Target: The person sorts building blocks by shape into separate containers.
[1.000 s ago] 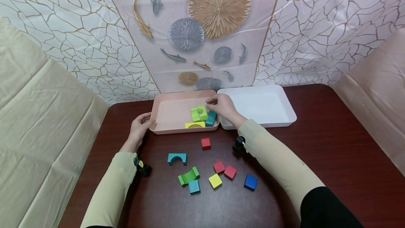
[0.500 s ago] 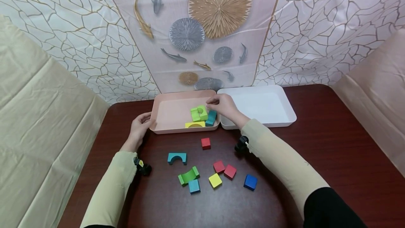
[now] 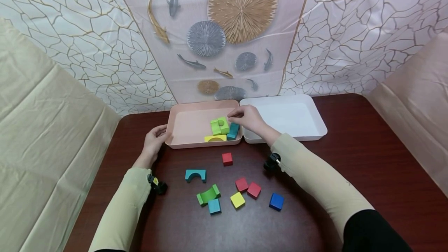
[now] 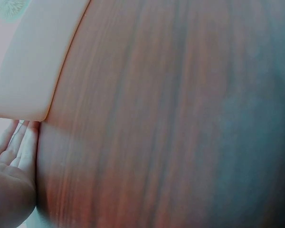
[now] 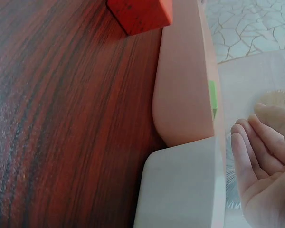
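My left hand (image 3: 154,140) touches the left end of the pink tray (image 3: 187,127), its fingers straight along the outer side in the left wrist view. Over that tray's right end hovers my right hand (image 3: 250,119), fingers loosely bent and thumb close to them. Nothing shows between the fingers in the right wrist view. Below and left of this hand, light green blocks (image 3: 219,126) lie in the tray, with a yellow arch block (image 3: 215,138) and a teal block (image 3: 233,131) beside them.
A white tray (image 3: 316,135) adjoins the pink one on the right. In front lie a red cube (image 3: 227,159), a teal arch block (image 3: 195,175), a green curved block (image 3: 209,195), a teal cube (image 3: 214,206), two more red cubes (image 3: 254,190), a yellow cube (image 3: 238,200) and a blue cube (image 3: 276,202).
My right forearm has swung slightly outward to the right, while the right hand stays over the tray's edge. The left hand and the blocks have not visibly moved.
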{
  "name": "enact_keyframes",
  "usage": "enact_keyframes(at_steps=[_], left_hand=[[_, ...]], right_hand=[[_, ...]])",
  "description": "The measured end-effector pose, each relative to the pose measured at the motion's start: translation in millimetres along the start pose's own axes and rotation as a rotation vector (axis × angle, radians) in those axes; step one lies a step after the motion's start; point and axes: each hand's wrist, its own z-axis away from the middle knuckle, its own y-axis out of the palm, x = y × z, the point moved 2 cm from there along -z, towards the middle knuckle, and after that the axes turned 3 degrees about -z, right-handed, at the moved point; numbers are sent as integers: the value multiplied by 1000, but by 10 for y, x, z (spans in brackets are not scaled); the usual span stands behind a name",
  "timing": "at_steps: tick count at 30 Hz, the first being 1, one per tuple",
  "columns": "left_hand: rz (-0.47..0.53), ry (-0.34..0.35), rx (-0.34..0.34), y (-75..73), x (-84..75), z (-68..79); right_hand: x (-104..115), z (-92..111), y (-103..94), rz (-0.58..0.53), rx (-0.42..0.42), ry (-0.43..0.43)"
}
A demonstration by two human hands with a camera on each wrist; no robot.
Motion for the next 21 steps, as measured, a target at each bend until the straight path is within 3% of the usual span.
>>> enact_keyframes(at_steps=[12,21], left_hand=[[29,-1,-6,-5,104,-105],[38,12,6,-4,38,-32]], right_hand=[[192,134,6,-34,52,-90],[345,263,26,-42,90,-142]])
